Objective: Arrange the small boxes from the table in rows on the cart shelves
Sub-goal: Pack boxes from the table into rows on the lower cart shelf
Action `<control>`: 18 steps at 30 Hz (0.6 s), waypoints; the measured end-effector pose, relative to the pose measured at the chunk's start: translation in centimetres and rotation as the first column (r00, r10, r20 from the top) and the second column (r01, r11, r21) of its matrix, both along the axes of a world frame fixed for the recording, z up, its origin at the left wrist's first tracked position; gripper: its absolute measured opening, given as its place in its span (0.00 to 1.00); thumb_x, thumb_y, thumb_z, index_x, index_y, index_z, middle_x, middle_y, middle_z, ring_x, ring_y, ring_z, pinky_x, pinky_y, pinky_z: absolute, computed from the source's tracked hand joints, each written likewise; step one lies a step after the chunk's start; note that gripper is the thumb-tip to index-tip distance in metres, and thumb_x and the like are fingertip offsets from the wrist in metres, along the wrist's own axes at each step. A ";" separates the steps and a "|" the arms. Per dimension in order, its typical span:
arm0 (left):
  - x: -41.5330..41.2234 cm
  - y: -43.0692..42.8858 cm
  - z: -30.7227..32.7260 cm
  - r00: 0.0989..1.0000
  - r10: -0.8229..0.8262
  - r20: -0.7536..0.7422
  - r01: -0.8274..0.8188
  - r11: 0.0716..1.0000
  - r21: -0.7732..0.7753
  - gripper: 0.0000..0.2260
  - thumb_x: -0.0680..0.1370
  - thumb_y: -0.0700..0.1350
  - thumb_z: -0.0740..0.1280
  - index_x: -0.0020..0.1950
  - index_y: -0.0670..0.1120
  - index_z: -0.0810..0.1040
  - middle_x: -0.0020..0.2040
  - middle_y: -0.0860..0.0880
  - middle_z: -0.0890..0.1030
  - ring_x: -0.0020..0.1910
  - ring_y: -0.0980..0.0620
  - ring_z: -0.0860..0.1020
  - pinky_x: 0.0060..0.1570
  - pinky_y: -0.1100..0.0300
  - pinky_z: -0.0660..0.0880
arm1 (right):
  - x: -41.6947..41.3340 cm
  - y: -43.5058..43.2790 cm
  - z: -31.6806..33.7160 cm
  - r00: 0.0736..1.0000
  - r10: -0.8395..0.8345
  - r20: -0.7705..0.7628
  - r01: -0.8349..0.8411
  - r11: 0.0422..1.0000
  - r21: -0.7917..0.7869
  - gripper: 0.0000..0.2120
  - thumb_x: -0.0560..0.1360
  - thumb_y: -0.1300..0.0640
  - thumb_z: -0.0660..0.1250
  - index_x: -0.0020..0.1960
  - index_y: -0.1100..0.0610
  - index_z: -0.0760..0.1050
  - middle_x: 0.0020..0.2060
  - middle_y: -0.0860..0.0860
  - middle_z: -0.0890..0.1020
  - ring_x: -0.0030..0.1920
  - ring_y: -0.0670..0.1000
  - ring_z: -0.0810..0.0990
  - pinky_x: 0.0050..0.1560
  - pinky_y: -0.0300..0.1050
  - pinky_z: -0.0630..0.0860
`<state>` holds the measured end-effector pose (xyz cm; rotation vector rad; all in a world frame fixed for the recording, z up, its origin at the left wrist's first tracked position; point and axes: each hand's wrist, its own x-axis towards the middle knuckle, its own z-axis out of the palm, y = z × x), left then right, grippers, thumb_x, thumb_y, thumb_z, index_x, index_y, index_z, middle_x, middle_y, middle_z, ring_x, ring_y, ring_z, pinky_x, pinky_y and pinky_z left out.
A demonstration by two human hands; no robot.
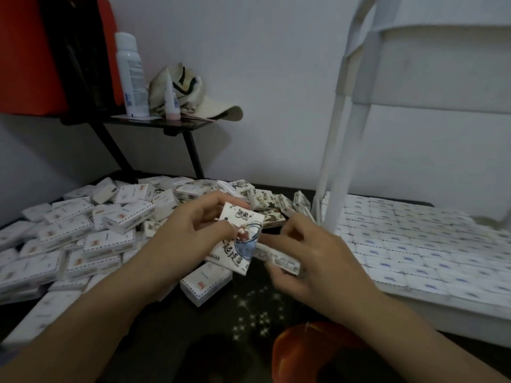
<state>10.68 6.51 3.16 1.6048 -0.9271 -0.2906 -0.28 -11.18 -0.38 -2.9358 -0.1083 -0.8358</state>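
Small white boxes point(83, 233) lie in a loose heap on the dark table point(210, 322), left and centre. My left hand point(188, 239) holds a white box with a blue and black drawing point(240, 244) upright above the table. My right hand point(315, 258) grips a second small box point(279, 258) by its end, touching the first one. The white cart point(431, 305) stands at the right. Its lower shelf is filled with neat rows of boxes point(414, 244).
A white cart post point(337, 167) rises just right of my hands, with an upper shelf point(442, 64) above. A black stand point(154, 125) at the back holds a white bottle point(131, 76), a small tube and a cap. An orange shape point(298, 355) lies near the front edge.
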 end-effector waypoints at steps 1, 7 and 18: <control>-0.9 -0.4 0.2 1.000 -0.031 -0.002 0.031 1.000 -0.006 0.15 0.76 0.33 0.64 0.52 0.51 0.82 0.48 0.54 0.85 0.43 0.58 0.83 0.36 0.70 0.76 | -1.4 -0.6 0.1 0.999 0.011 0.041 -0.013 0.999 0.053 0.18 0.74 0.42 0.64 0.60 0.47 0.76 0.47 0.42 0.73 0.41 0.39 0.69 0.38 0.28 0.66; -5.5 -5.4 0.2 0.976 -0.217 0.004 0.217 0.976 -0.027 0.12 0.77 0.35 0.64 0.53 0.49 0.82 0.48 0.51 0.85 0.44 0.55 0.84 0.36 0.68 0.77 | -9.7 -4.9 0.4 0.975 -0.148 0.167 0.074 0.921 0.383 0.16 0.67 0.40 0.70 0.50 0.43 0.71 0.47 0.38 0.78 0.50 0.41 0.78 0.48 0.37 0.74; -9.9 -21.2 -2.1 0.968 -0.251 0.002 0.250 0.966 -0.066 0.10 0.79 0.42 0.65 0.57 0.55 0.78 0.49 0.55 0.84 0.41 0.57 0.83 0.32 0.61 0.78 | -19.7 -14.3 1.2 0.834 -0.497 0.238 0.261 0.737 0.624 0.11 0.70 0.37 0.63 0.48 0.40 0.77 0.37 0.30 0.80 0.35 0.37 0.80 0.30 0.27 0.70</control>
